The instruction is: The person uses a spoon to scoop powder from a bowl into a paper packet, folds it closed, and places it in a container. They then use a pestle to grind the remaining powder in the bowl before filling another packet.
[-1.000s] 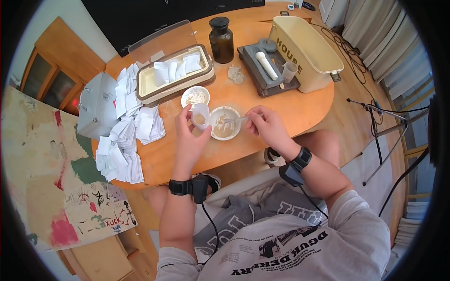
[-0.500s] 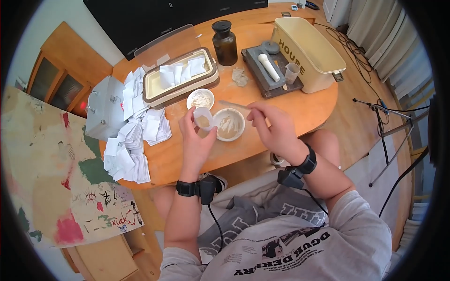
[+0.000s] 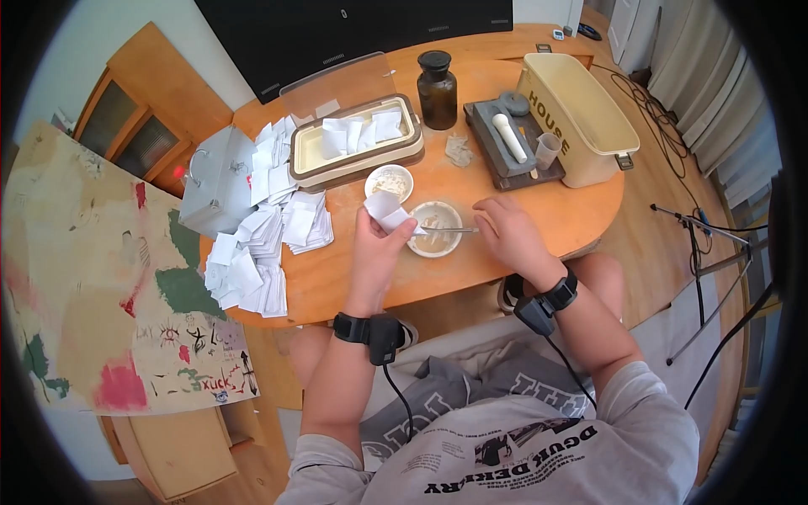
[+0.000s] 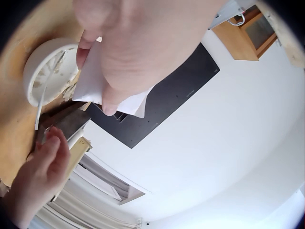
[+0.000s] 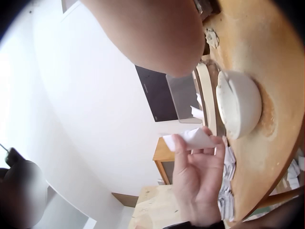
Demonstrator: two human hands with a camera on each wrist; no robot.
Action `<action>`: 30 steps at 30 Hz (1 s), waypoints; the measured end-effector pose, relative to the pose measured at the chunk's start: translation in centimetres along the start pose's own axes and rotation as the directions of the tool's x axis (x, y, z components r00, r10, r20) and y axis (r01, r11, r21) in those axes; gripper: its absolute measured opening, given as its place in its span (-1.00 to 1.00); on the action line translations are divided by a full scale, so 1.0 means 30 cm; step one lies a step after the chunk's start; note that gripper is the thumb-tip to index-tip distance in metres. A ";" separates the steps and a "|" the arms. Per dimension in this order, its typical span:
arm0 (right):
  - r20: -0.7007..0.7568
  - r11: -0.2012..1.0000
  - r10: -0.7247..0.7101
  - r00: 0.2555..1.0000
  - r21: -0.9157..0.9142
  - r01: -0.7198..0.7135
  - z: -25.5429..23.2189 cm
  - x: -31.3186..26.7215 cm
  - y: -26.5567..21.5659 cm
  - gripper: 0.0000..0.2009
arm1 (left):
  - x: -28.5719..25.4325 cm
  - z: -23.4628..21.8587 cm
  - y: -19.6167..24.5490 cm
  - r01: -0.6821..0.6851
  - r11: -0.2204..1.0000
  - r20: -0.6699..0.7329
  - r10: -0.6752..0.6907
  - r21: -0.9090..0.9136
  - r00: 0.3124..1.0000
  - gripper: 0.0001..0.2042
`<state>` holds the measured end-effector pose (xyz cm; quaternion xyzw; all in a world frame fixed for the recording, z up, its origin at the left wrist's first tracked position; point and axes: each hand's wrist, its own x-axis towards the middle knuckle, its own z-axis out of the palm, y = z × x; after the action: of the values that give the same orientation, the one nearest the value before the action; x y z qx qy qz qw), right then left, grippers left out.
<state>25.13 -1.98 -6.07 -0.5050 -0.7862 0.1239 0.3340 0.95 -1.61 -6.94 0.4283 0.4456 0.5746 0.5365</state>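
Note:
My left hand (image 3: 380,252) pinches a small white paper bag (image 3: 389,210) between thumb and fingers, just left of a white bowl (image 3: 455,244). The bag's powder is out of sight from here. Across the bowl's rim lies a thin metal spatula (image 3: 450,230), its end sticking out to the right. My right hand (image 3: 515,237) hovers beside that end, fingers loosely bent and holding nothing; the left wrist view shows a gap between its fingertips (image 4: 53,131) and the spatula (image 4: 43,98). Pale brownish residue streaks the inside of the bowl. Behind it stands a smaller white bowl (image 3: 390,180) containing pale powder.
Stacks of white paper bags (image 3: 259,252) lie at left beside a silver case (image 3: 217,181). A cream box (image 3: 358,168) with paper bags, a dark jar (image 3: 438,93), a grey stone block (image 3: 497,147) bearing a white pestle (image 3: 508,138), and a cream bin (image 3: 589,160) stand behind.
My right hand has lifted the spatula out of the bowl, laid it across the rim and let go. The paper bag in my left hand has tilted, and its powder no longer shows.

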 end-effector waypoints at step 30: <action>-0.052 0.839 -0.085 0.995 0.534 0.099 -0.007 0.016 -0.114 -0.69 | -0.110 0.144 0.018 -0.513 0.475 0.407 0.313 0.715 0.858 -0.30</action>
<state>22.71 -3.16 -3.92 -0.3548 -0.7392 0.3157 0.4775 5.20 -4.70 -5.43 0.7784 0.4759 0.3710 0.1733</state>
